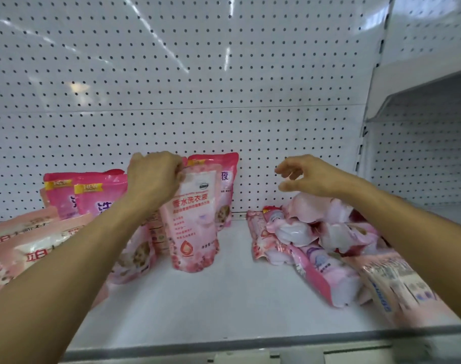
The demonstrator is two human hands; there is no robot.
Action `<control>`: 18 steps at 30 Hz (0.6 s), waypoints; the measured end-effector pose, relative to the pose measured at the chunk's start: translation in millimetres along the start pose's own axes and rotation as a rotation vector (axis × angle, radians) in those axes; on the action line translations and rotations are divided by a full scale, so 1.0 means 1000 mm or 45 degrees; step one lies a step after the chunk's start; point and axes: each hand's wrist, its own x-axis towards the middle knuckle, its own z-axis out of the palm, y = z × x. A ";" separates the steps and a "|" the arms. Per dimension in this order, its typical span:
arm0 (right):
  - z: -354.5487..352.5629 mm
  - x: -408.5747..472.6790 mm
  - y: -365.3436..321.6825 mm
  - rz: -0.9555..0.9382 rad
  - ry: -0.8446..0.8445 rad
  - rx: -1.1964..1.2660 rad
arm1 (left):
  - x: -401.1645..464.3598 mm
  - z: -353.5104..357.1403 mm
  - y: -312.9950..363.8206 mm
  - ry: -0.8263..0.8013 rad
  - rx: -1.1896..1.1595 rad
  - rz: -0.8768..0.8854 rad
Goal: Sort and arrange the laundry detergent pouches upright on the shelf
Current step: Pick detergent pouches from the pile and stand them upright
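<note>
My left hand (pixel 154 177) grips the top edge of a pale pink detergent pouch (pixel 195 222) that stands upright on the white shelf (pixel 224 292). Behind it stands a brighter pink pouch (pixel 225 177) against the back panel. Two bright pink pouches (pixel 92 195) stand upright further left, and pale pink pouches (pixel 27 243) lean at the far left. My right hand (pixel 305 177) hovers empty, fingers loosely curled, above a jumbled heap of pink pouches (pixel 323 232) lying flat at the right.
A white pegboard back panel (pixel 197 101) closes the shelf behind. The shelf's front rail (pixel 224 348) runs along the bottom. Another shelf bay (pixel 421 153) adjoins on the right. Bare shelf surface lies between the upright pouch and the heap.
</note>
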 end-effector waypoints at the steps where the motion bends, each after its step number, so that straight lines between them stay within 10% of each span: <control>1: -0.001 -0.006 0.009 0.053 -0.054 -0.063 | -0.001 0.000 0.000 0.015 0.031 0.012; 5: 0.007 -0.026 0.029 0.197 -0.262 -0.466 | -0.008 0.000 0.008 0.091 0.027 0.069; 12: 0.014 -0.039 0.035 -0.042 -0.015 -0.698 | -0.028 -0.002 0.019 0.229 0.005 0.225; 18: 0.015 -0.058 0.029 -0.046 0.274 -0.510 | -0.059 0.002 0.063 0.160 -0.654 0.443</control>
